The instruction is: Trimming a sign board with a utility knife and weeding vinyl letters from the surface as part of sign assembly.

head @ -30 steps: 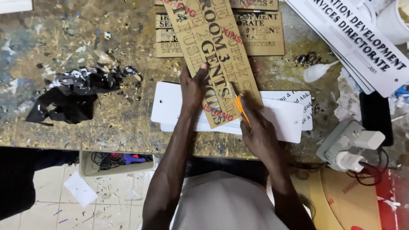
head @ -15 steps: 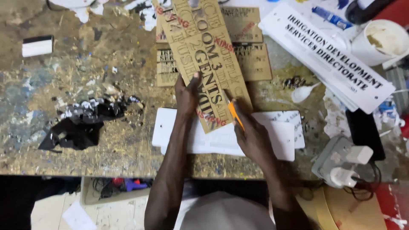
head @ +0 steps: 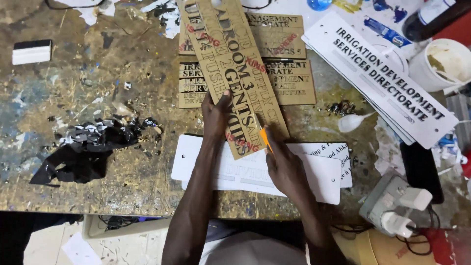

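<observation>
Brown sign strip (head: 230, 73) stays pinned under left hand (head: 216, 114); right hand (head: 284, 164) still grips orange knife (head: 265, 139).

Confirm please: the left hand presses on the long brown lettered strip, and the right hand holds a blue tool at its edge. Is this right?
Not fully. In the head view the right hand holds an orange tool, not a blue one. The left hand does press on the long brown lettered strip.
</observation>
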